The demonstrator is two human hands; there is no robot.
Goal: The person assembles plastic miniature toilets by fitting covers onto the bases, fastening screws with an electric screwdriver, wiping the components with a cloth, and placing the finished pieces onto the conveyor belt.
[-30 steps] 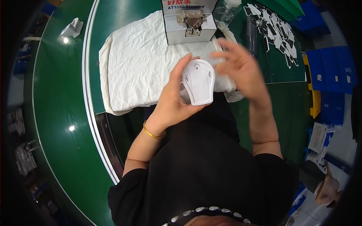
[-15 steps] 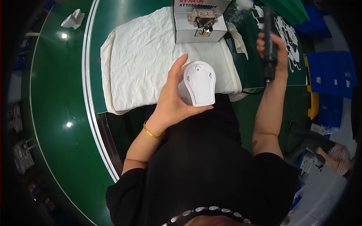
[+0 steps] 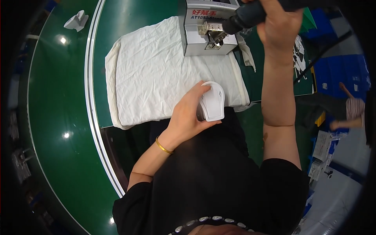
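Note:
My left hand point(image 3: 188, 111) is wrapped round a white plastic housing point(image 3: 214, 105) with a rounded top and a flat, narrower bottom, held over the near edge of a white cloth point(image 3: 149, 74). Its recessed back panel faces up, and my fingertips cover part of its upper rim. At the upper right, my right hand point(image 3: 280, 27) grips a black electric screwdriver point(image 3: 250, 16), tilted with its front end down and left. The tip meets the pickup point of a grey screw feeder point(image 3: 192, 43); I cannot make out whether a screw is on it.
A white plastic part point(image 3: 76, 20) lies on the green surface at the far left. Black and white flat pieces point(image 3: 299, 58) are piled at the right, by a green bin point(image 3: 309, 19). Blue crates point(image 3: 337, 74) and another person's arm point(image 3: 346, 124) are further right.
My right hand has swung the screwdriver up and left to the screw feeder, from upright to slanted. My left hand has lowered the housing slightly toward me, its fingers now over its rim.

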